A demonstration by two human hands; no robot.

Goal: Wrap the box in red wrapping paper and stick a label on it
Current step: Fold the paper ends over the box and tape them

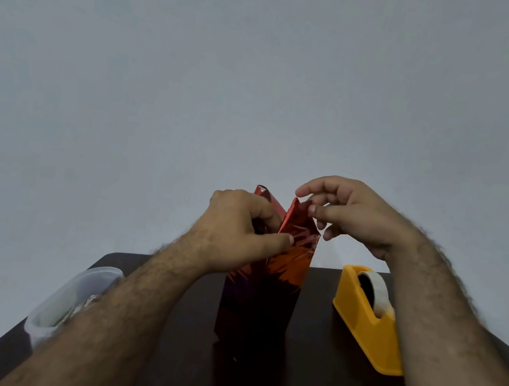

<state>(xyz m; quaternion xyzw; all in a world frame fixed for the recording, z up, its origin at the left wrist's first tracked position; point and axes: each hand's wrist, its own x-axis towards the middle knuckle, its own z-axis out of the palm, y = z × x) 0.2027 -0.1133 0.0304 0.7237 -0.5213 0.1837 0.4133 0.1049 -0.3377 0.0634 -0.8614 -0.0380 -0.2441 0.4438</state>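
**Clerk:** Item one, the box (pixel 257 305). Where is it, and how does it stand?

**Me:** At the table's centre, upright on one end and already sleeved in the red paper (pixel 298 232). I stand it this way so the open top end faces me and I can fold it shut.

**Clerk:** Item two, your left hand (pixel 241 227).

**Me:** At 9 o'clock of the box top, fingers curled over the paper, thumb pressing a flap against the side. It steadies the box and keeps the fold from springing back.

**Clerk:** Item three, the right hand (pixel 347 211).

**Me:** At 3 o'clock of the top, fingertips pinching the raised paper edge, drawing it inward toward the crease. Two points of paper stick up between my hands, so by my reckoning the end is not yet closed.

**Clerk:** Item four, the dispenser (pixel 371 332).

**Me:** Yellow, with a roll of tape loaded, at 3 o'clock of the box, near it but apart. I judge it sits there so my right hand can reach it once the flaps lie down.

**Clerk:** Item five?

**Me:** A clear tub (pixel 65 300) at 8 o'clock, partly under my left forearm. I cannot tell its contents; no label is in view.

**Clerk:** Surface and room?

**Me:** A dark table (pixel 317 384), smooth. Behind it at 12 o'clock, a plain pale grey wall (pixel 266 62), dimly lit.
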